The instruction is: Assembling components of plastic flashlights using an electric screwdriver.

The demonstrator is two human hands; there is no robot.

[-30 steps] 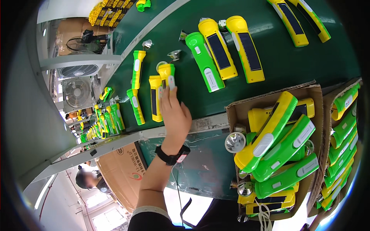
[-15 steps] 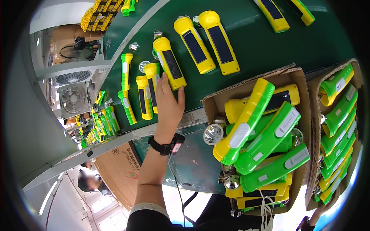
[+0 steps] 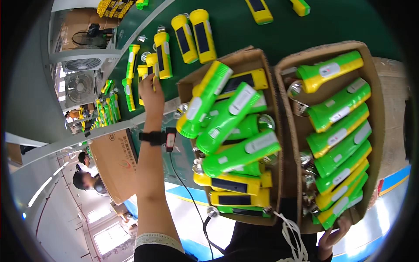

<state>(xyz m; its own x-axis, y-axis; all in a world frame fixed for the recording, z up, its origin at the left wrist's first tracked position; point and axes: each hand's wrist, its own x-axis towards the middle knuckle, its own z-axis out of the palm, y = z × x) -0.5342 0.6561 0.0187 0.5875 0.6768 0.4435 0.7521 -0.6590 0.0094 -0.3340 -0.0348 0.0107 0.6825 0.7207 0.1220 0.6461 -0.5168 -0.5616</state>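
Cartons (image 3: 377, 94) shifted left in view, filled with solar flashlights (image 3: 231, 184), others still on counter (image 3: 238, 37); left hand (image 3: 152, 97), right hand (image 3: 335, 236): grips unclear.

Yellow flashlight (image 3: 151, 59), dark solar panel up, on green tabletop (image 3: 244, 39) at left hand (image 3: 152, 99); lower end partly behind fingers, grip unclear. Second yellow flashlight (image 3: 163, 56), panel up, head away, just right of it. Right hand (image 3: 336, 236) at near end of open carton (image 3: 377, 126): green and yellow-green flashlights (image 3: 339, 110) in slanted column, silvery reflectors (image 3: 295, 89) along left side.
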